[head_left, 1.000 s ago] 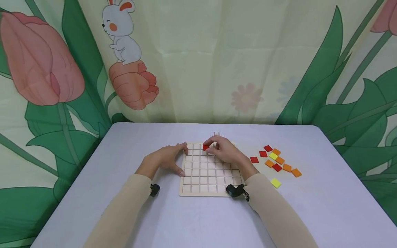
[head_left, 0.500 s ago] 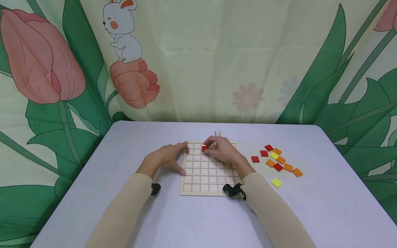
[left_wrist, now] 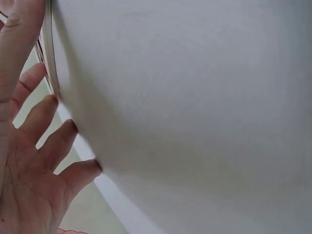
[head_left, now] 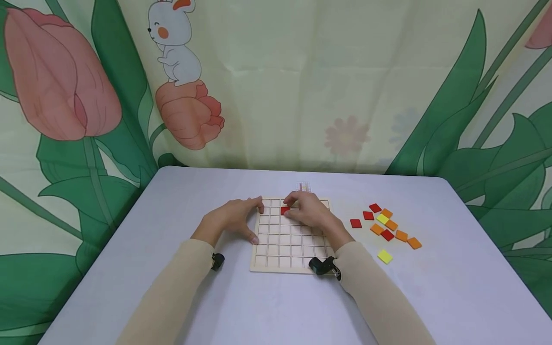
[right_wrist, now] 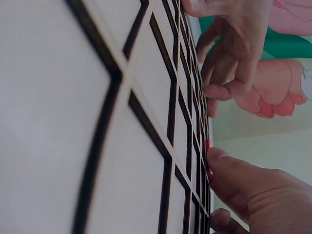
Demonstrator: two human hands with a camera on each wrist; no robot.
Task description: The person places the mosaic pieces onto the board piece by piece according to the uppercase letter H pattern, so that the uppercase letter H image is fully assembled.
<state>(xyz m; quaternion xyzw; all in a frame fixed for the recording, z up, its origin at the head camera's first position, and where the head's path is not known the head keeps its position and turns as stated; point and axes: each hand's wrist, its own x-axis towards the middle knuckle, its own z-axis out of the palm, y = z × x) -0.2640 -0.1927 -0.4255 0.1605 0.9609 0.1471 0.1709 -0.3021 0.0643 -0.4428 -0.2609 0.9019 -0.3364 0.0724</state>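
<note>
A pale wooden board (head_left: 284, 262) divided into square cells lies on the white table. My left hand (head_left: 233, 218) rests along its left edge, thumb and fingers spread; the left wrist view shows several fingertips of that hand (left_wrist: 36, 170) touching down at the edge and the table. A square red tile (head_left: 284, 210) lies in a cell of the second row from the back. Over the board, my right hand (head_left: 311, 210) has thumb and finger at this tile. In the right wrist view the thumb (right_wrist: 243, 170) meets the tile's red edge (right_wrist: 207, 146).
Loose red, orange and yellow tiles lie right of the board, among them a red one (head_left: 355, 224) and a yellow one (head_left: 385, 257). A small printed card (head_left: 303, 186) sits behind the board. A patterned curtain (head_left: 276, 96) hangs beyond the table.
The red tile, tilted up between the right fingers a second ago, has come down flat into a cell, slightly nearer. The left hand stays at the board's edge.
</note>
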